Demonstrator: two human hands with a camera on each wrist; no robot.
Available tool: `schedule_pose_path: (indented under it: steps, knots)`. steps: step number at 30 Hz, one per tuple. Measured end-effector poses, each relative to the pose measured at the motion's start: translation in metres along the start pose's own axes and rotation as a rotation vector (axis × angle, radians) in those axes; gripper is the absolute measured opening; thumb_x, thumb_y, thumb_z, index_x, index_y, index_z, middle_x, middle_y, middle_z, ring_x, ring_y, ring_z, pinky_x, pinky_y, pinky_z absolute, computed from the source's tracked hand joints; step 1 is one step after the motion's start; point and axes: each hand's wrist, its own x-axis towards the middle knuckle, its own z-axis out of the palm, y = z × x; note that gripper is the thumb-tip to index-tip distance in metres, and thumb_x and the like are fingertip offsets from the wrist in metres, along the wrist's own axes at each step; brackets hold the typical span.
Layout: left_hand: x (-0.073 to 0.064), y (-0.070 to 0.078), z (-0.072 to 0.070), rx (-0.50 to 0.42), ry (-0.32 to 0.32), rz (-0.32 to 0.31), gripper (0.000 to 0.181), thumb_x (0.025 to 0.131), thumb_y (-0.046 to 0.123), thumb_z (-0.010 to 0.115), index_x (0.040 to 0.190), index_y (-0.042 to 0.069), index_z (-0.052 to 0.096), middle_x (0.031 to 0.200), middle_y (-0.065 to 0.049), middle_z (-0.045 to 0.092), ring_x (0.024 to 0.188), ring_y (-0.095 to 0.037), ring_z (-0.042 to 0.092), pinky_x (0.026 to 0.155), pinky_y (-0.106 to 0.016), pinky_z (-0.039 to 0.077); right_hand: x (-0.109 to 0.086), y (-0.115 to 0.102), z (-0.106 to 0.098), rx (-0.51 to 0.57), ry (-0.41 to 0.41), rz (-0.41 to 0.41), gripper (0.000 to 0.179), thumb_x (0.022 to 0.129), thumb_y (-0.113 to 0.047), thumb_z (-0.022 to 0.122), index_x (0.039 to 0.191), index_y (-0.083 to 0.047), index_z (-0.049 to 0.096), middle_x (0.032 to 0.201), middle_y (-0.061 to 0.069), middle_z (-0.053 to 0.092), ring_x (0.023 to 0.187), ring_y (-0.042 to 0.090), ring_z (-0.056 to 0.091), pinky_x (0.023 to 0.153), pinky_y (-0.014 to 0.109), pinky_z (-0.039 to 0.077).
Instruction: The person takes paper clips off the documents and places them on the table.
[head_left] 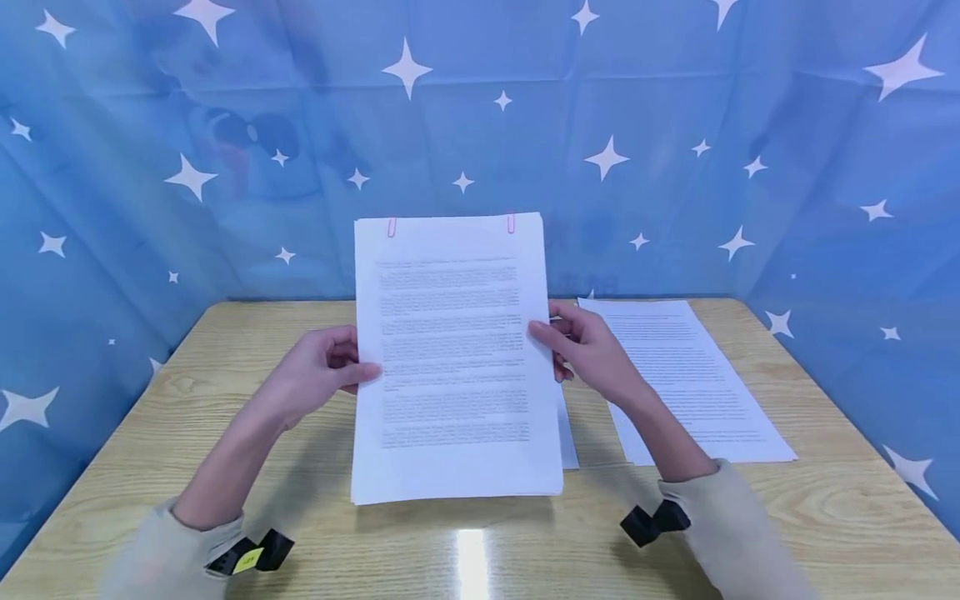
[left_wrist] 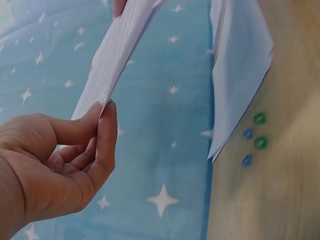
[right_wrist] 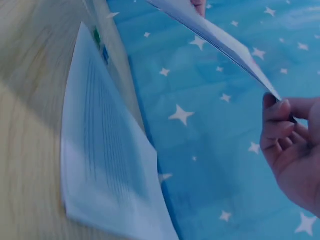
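A sheaf of printed paper [head_left: 450, 358] stands raised and nearly upright over the table, its text side toward me. Two pink paper clips, a left one [head_left: 392, 227] and a right one [head_left: 512, 223], sit on its top edge. My left hand [head_left: 330, 367] pinches the left edge below mid-height, thumb in front. On the opposite edge, a little higher, my right hand [head_left: 588, 346] pinches the paper between thumb and fingers. Both wrist views show the sheaf edge-on, with the left thumb and fingertip [left_wrist: 111, 112] meeting at its side.
More printed paper [head_left: 690, 383] lies on the wooden table [head_left: 285, 500] at the right, partly behind my right forearm. A white paper edge [head_left: 567, 433] shows behind the sheaf. Several small green and blue pieces [left_wrist: 260, 142] lie near paper. A blue star-patterned curtain [head_left: 480, 142] hangs behind.
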Motion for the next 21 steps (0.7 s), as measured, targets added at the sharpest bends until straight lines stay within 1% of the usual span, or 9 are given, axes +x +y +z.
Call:
schedule_pose_path:
  steps: [2, 5, 8, 9, 11, 13, 14, 17, 21]
  knots:
    - [0.001, -0.001, 0.008, 0.006, -0.005, 0.003, 0.024, 0.095, 0.000, 0.068, 0.117, -0.006, 0.063, 0.099, -0.016, 0.068, 0.085, -0.025, 0.064, 0.073, -0.036, 0.058, -0.005, 0.002, -0.006, -0.005, -0.004, 0.003, 0.029, 0.105, -0.023, 0.058, 0.128, -0.006, 0.061, 0.073, 0.013, 0.063, 0.049, 0.028, 0.049, 0.043, 0.032, 0.039]
    - [0.002, -0.002, 0.018, 0.017, -0.004, 0.012, 0.020, 0.093, -0.001, 0.069, 0.113, -0.004, 0.065, 0.095, -0.014, 0.067, 0.080, -0.027, 0.061, 0.067, -0.033, 0.055, -0.012, 0.006, -0.014, -0.010, -0.022, 0.004, 0.033, 0.105, -0.021, 0.058, 0.134, -0.006, 0.059, 0.081, 0.012, 0.069, 0.048, 0.026, 0.049, 0.043, 0.031, 0.039]
    - [0.004, -0.003, 0.028, 0.015, -0.011, 0.021, 0.017, 0.092, -0.001, 0.070, 0.109, -0.003, 0.066, 0.091, -0.013, 0.067, 0.078, -0.030, 0.060, 0.062, -0.029, 0.052, -0.017, 0.008, -0.024, -0.024, -0.049, 0.004, 0.033, 0.105, -0.018, 0.058, 0.135, -0.004, 0.058, 0.089, 0.013, 0.072, 0.048, 0.025, 0.049, 0.042, 0.031, 0.039]
    - [0.004, -0.003, 0.031, 0.015, -0.012, 0.022, 0.016, 0.092, -0.001, 0.071, 0.108, -0.002, 0.067, 0.091, -0.012, 0.067, 0.077, -0.031, 0.060, 0.062, -0.029, 0.051, -0.018, 0.008, -0.027, -0.032, -0.061, 0.004, 0.033, 0.105, -0.017, 0.058, 0.134, -0.003, 0.058, 0.089, 0.013, 0.072, 0.048, 0.025, 0.049, 0.042, 0.031, 0.039]
    - [0.004, -0.003, 0.036, 0.018, -0.020, 0.019, 0.016, 0.092, 0.000, 0.071, 0.108, -0.001, 0.067, 0.090, -0.012, 0.068, 0.077, -0.030, 0.061, 0.062, -0.031, 0.053, -0.020, 0.008, -0.034, -0.044, -0.090, 0.003, 0.030, 0.104, -0.015, 0.058, 0.130, -0.001, 0.060, 0.087, 0.014, 0.071, 0.048, 0.025, 0.050, 0.042, 0.031, 0.040]
    - [0.003, -0.004, 0.040, 0.023, -0.030, 0.009, 0.017, 0.092, 0.001, 0.072, 0.109, 0.000, 0.068, 0.090, -0.010, 0.068, 0.078, -0.027, 0.062, 0.066, -0.035, 0.055, -0.021, 0.008, -0.040, -0.057, -0.123, 0.007, 0.027, 0.104, -0.013, 0.058, 0.126, 0.000, 0.061, 0.085, 0.015, 0.070, 0.048, 0.024, 0.051, 0.042, 0.032, 0.041]
    - [0.004, -0.005, 0.042, 0.025, -0.035, 0.007, 0.018, 0.092, 0.001, 0.072, 0.109, 0.000, 0.068, 0.090, -0.010, 0.068, 0.078, -0.026, 0.062, 0.067, -0.037, 0.056, -0.021, 0.008, -0.042, -0.059, -0.139, 0.014, 0.025, 0.103, -0.013, 0.059, 0.124, 0.000, 0.063, 0.085, 0.015, 0.070, 0.048, 0.024, 0.051, 0.042, 0.032, 0.041]
    - [0.004, -0.007, 0.047, 0.030, -0.055, 0.008, 0.020, 0.091, 0.000, 0.072, 0.111, 0.000, 0.068, 0.090, -0.009, 0.069, 0.078, -0.023, 0.062, 0.070, -0.043, 0.057, -0.022, 0.009, -0.049, -0.065, -0.188, 0.044, 0.020, 0.103, -0.014, 0.061, 0.116, -0.001, 0.066, 0.078, 0.016, 0.068, 0.047, 0.025, 0.052, 0.042, 0.032, 0.042]
    - [0.005, -0.011, 0.052, 0.040, -0.065, 0.017, 0.021, 0.091, -0.001, 0.072, 0.112, 0.001, 0.069, 0.089, -0.007, 0.069, 0.076, -0.023, 0.062, 0.069, -0.044, 0.056, -0.023, 0.011, -0.053, -0.057, -0.231, 0.090, 0.017, 0.102, -0.015, 0.061, 0.110, -0.001, 0.068, 0.067, 0.017, 0.062, 0.047, 0.030, 0.051, 0.042, 0.034, 0.043]
